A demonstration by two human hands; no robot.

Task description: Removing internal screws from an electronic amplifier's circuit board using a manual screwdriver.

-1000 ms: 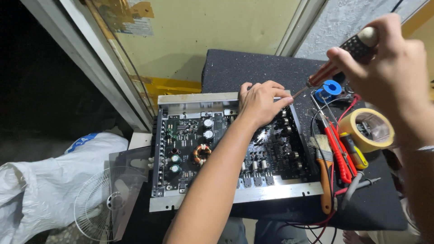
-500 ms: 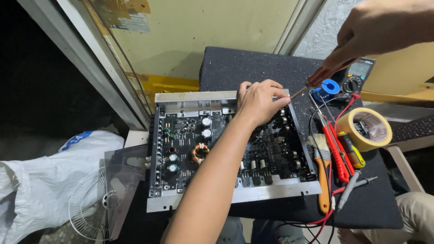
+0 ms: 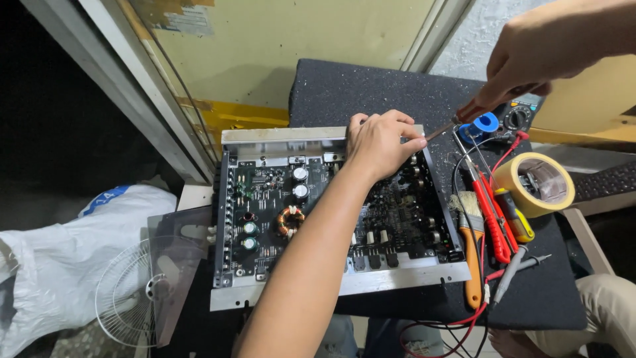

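Screwdriver (image 3: 442, 129), gripped by right hand (image 3: 540, 56), points at left hand (image 3: 381, 142) pressing circuit board (image 3: 278, 199).

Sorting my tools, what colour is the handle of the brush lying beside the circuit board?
Orange; the brush shows best in the head view.

A torn, yellowed paper label (image 3: 177, 18) is seen stuck high on the glass panel, upper left. A white plastic bag with a blue patch (image 3: 63, 255) is slumped lower left.
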